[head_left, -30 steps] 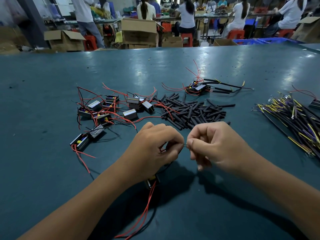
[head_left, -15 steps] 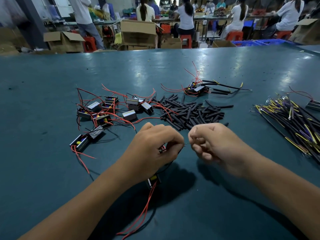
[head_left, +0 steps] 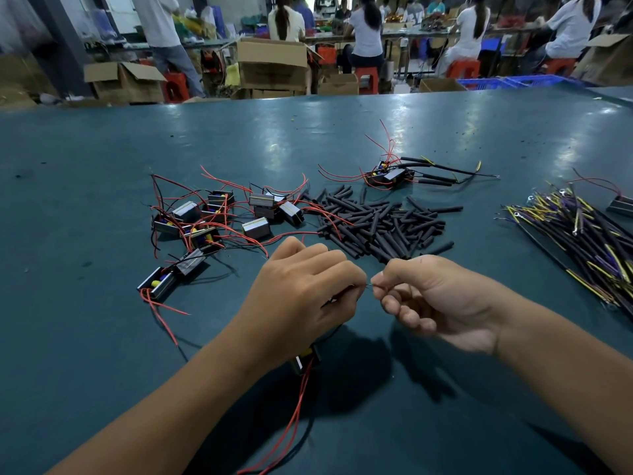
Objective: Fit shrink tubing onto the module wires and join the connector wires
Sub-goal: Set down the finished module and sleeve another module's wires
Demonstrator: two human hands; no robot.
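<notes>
Since the earlier frame the right hand had re-pinched the wire tip held by the left hand; that module hung beneath. One finished assembly lay beyond the tubing pile; many modules remained.

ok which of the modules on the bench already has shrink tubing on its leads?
The far module, alone beyond the tubing pile: black sleeves cover its leads running right. The cluster of modules at left shows only bare red and black wires.
</notes>
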